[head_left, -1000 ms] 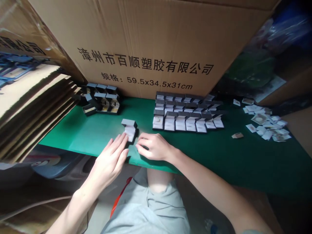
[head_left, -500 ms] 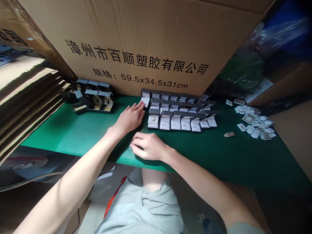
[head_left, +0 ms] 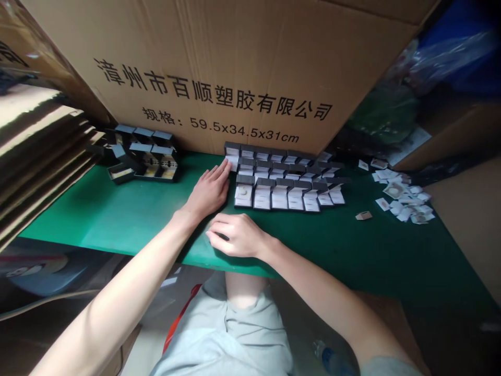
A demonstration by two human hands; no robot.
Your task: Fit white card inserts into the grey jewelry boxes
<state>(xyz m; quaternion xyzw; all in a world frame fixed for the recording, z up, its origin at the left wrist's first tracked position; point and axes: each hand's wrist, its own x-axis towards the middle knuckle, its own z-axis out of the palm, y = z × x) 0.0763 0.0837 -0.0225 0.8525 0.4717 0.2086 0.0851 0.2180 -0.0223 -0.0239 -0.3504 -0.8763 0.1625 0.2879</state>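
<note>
My left hand (head_left: 209, 192) lies flat on the green table, its fingers stretched out towards an opened small black box with white lining (head_left: 231, 157). Its fingertips reach that box's front edge. Closer to the table's front edge rests my right hand (head_left: 237, 235), loosely curled, with nothing visible in it. In front of and right of the left hand, several similar opened boxes (head_left: 278, 194) stand in rows with their lids up. The leftmost front box (head_left: 243, 193) shows a small ring-like thing on its white lining.
More black boxes with bare insides (head_left: 152, 162) are stacked at the left. Small white packets (head_left: 407, 194) lie heaped at the right, and a lone small tan piece (head_left: 364, 215) lies nearer. A large carton (head_left: 219, 62) stands behind; stacked boards (head_left: 39, 151) lean in from the left.
The view has shifted slightly. My left hand has drawn back a little from the box at the row's end, and its fingers lie closer together. My right hand stays in place.
</note>
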